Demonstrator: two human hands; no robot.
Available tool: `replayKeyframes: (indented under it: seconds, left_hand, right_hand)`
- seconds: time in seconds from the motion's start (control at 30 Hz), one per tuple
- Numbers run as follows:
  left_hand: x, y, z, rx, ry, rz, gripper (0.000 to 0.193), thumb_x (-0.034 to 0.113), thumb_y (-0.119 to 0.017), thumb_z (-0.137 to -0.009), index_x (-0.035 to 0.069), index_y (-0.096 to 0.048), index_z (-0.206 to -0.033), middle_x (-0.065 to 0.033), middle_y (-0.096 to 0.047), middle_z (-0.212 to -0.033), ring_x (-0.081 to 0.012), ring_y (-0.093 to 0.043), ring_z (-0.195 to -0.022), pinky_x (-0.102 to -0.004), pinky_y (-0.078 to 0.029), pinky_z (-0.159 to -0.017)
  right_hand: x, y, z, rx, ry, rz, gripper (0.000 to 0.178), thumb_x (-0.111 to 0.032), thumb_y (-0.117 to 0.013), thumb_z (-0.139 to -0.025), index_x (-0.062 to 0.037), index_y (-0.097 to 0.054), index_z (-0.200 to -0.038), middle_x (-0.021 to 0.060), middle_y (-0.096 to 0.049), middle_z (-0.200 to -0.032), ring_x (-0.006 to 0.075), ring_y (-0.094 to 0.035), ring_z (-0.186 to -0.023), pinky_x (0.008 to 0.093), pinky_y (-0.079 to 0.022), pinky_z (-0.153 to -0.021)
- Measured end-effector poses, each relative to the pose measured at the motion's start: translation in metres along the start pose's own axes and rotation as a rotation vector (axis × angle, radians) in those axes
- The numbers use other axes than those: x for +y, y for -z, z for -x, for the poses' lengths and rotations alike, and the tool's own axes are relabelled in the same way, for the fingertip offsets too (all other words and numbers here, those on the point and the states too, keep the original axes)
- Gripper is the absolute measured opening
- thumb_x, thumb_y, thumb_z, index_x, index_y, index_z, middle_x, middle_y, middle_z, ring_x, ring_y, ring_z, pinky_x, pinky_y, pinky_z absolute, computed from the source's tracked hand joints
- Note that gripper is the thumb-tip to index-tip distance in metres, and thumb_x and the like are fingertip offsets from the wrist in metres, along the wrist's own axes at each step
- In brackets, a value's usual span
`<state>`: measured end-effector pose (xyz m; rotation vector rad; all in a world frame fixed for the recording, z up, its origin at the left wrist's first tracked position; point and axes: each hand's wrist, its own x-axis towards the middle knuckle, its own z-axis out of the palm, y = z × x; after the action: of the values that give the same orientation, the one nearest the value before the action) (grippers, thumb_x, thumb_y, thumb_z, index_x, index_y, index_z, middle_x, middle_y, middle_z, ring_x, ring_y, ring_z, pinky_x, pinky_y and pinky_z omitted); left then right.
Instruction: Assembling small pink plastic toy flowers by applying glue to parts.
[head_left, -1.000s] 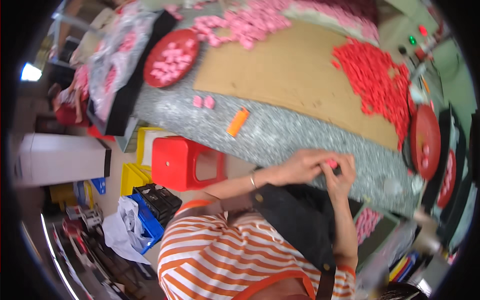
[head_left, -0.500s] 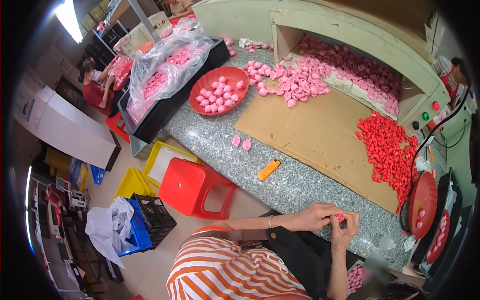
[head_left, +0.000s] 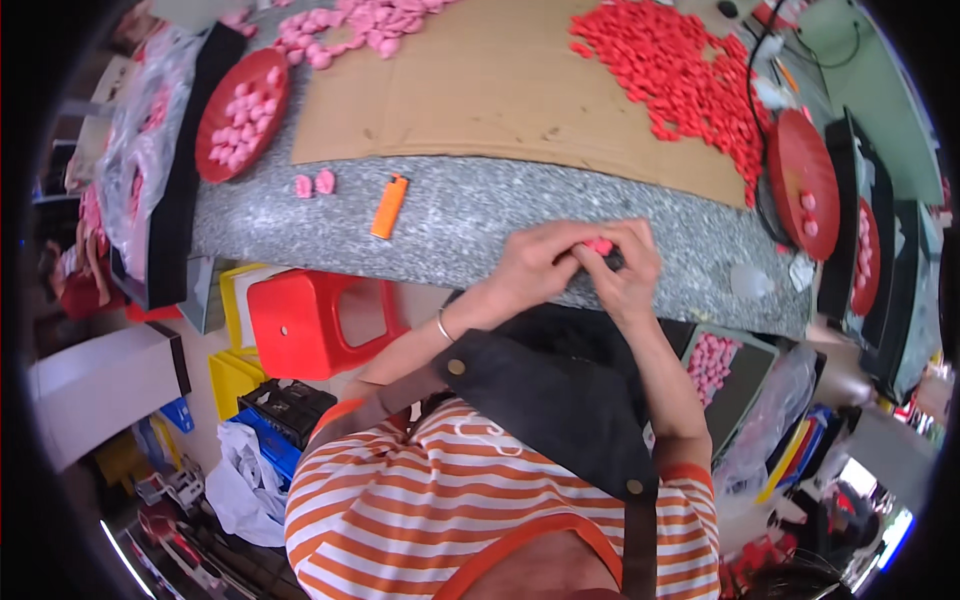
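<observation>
Over the near edge of the grey speckled worktop [head_left: 455, 215], my left hand [head_left: 538, 262] and my right hand [head_left: 630, 268] meet, fingers closed. Pinched between their fingertips is a small pinkish-red piece [head_left: 598, 245], mostly covered by the fingers, so its exact kind is unclear. An orange lighter [head_left: 389, 207] lies to the left of my hands. Farther left are two crumpled pink pieces [head_left: 314, 184]. Beyond my hands, small red pieces [head_left: 680, 85] lie heaped on a flat cardboard sheet [head_left: 470, 95].
A red bowl [head_left: 212, 165] of round pink pieces stands far left; another red bowl [head_left: 797, 160] with a few stands right, beside a black cable [head_left: 757, 165]. Pink pieces [head_left: 375, 22] lie at the back. A red stool [head_left: 300, 325] is at the lower left, a pink-filled bin [head_left: 712, 365] at the lower right.
The head view has turned and tilted down, so the worktop sits higher and the machine has left the picture. My hands stay together on the small piece.
</observation>
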<state>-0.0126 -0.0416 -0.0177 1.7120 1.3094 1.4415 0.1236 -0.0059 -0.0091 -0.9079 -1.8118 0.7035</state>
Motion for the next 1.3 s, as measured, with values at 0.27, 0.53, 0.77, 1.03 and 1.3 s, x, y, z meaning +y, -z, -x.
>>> replayKeyframes:
  seconds: [0.27,0.53,0.77,1.03,1.3]
  left_hand:
    - [0.004,-0.011,0.010,-0.017,0.067,-0.030,0.031,-0.005,-0.065,-0.071,0.004,-0.061,-0.101,-0.0105,-0.065,-0.088,-0.0192,-0.065,-0.077,-0.0276,-0.052,-0.065]
    - [0.001,-0.008,0.008,-0.063,0.037,-0.068,0.031,-0.005,-0.065,-0.071,0.003,-0.061,-0.101,-0.0104,-0.065,-0.089,-0.0186,-0.065,-0.076,-0.0271,-0.052,-0.066]
    - [-0.002,-0.008,0.008,-0.021,0.121,0.029,0.029,-0.006,-0.063,-0.074,0.003,-0.058,-0.101,-0.0100,-0.062,-0.091,-0.0165,-0.064,-0.082,-0.0270,-0.053,-0.071]
    - [0.002,-0.006,0.004,0.032,0.147,0.066,0.027,-0.009,-0.063,-0.073,0.002,-0.057,-0.097,-0.0088,-0.057,-0.094,-0.0163,-0.061,-0.083,-0.0262,-0.054,-0.069]
    - [0.018,-0.008,0.007,-0.007,0.109,0.190,0.039,-0.009,-0.066,-0.070,0.004,-0.060,-0.106,-0.0100,-0.056,-0.091,-0.0186,-0.059,-0.081,-0.0271,-0.055,-0.069]
  right_hand:
    - [-0.001,0.013,0.009,-0.013,-0.019,0.005,0.023,-0.003,-0.076,-0.061,-0.0023,-0.062,-0.078,0.0071,-0.057,-0.076,0.0195,-0.056,-0.068,0.0286,-0.045,-0.059]
    - [-0.001,0.013,0.011,-0.054,-0.109,-0.023,0.024,-0.003,-0.076,-0.062,-0.0024,-0.062,-0.081,0.0069,-0.058,-0.079,0.0204,-0.054,-0.075,0.0289,-0.044,-0.066]
    - [-0.001,0.010,0.007,-0.101,-0.151,-0.061,0.027,-0.001,-0.074,-0.064,-0.0017,-0.063,-0.088,0.0075,-0.058,-0.086,0.0200,-0.054,-0.079,0.0286,-0.045,-0.070]
    - [-0.007,0.005,0.017,-0.041,-0.512,-0.596,0.026,0.003,-0.062,-0.080,0.0003,-0.060,-0.105,0.0051,-0.054,-0.097,0.0093,-0.056,-0.086,0.0221,-0.048,-0.072]
    - [-0.013,0.022,0.021,-0.067,-0.610,-0.659,0.023,0.005,-0.060,-0.081,0.0019,-0.059,-0.104,0.0047,-0.058,-0.096,0.0098,-0.059,-0.086,0.0212,-0.049,-0.073]
